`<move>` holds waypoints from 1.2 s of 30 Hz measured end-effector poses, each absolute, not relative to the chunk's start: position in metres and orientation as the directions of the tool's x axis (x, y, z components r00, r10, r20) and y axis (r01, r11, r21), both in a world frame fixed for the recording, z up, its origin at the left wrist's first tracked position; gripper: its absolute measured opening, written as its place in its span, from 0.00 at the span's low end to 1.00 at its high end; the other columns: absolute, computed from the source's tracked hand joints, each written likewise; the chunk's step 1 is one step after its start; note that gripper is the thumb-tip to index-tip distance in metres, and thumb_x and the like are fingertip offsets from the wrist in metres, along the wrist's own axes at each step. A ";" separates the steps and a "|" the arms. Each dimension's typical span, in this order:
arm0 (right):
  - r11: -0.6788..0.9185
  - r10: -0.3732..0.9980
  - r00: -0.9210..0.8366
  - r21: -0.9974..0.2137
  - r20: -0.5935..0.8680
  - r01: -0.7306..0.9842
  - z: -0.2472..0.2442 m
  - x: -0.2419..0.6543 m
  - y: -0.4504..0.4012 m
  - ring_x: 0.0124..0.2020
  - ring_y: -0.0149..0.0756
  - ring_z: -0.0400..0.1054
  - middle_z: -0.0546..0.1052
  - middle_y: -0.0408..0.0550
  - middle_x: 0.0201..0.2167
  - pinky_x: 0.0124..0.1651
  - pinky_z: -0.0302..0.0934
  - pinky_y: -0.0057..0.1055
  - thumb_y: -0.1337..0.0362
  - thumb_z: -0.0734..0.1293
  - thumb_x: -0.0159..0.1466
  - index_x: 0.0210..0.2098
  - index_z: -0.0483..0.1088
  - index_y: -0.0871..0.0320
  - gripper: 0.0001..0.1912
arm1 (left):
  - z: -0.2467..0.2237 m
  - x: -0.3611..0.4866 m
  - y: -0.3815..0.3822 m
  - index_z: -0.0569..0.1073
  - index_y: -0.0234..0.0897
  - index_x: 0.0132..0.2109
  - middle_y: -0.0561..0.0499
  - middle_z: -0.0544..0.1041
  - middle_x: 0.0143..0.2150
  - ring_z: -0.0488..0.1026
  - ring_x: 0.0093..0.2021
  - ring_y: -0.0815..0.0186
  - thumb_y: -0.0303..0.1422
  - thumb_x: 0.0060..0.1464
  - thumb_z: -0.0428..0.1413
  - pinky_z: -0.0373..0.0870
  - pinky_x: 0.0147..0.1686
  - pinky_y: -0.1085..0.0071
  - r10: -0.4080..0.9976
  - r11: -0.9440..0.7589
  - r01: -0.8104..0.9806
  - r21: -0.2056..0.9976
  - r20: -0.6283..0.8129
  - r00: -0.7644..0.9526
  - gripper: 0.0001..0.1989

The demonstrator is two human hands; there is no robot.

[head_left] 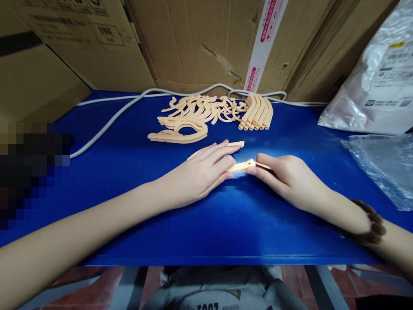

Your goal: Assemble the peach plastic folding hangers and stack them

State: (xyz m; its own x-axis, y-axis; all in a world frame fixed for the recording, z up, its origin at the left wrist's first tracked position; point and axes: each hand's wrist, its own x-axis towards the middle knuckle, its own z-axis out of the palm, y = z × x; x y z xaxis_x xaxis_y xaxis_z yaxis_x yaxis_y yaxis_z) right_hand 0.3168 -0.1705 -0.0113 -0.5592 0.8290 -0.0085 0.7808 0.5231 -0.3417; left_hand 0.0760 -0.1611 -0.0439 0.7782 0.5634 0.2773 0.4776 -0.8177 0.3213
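Observation:
Above the middle of the blue table, my left hand (pixel 208 172) is closed around a beige plastic hanger arm (pixel 240 166), whose holed end sticks out to the right. Another slim beige length (pixel 235 144) shows beyond the fingers of that hand; most of it is covered. At the holed end, my right hand (pixel 287 176) pinches a thin beige strip (pixel 263 165) between thumb and forefinger. The strip's tip meets the arm's end, but whether it is joined there I cannot tell. Folded beige hanger pieces (pixel 180 137) lie stacked just behind my left hand.
Loose curved beige parts (pixel 193 107) and a row of bent tubular pieces (pixel 258 112) lie farther back. A white cable (pixel 109 122) runs behind them on the blue table (pixel 206 232). Cardboard boxes (pixel 200 38) wall the back; plastic packaging (pixel 364 94) stands right.

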 end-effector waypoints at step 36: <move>0.696 0.489 -0.799 0.395 0.350 0.600 -0.013 0.322 -0.173 0.23 0.30 0.64 0.68 0.42 0.21 0.28 0.49 0.29 0.55 0.56 0.72 0.27 0.67 0.57 0.21 | -0.042 0.072 -0.158 0.68 0.34 0.50 0.44 0.55 0.72 0.47 0.73 0.56 0.36 0.71 0.40 0.47 0.71 0.56 0.517 -0.841 0.442 0.311 0.221 0.827 0.16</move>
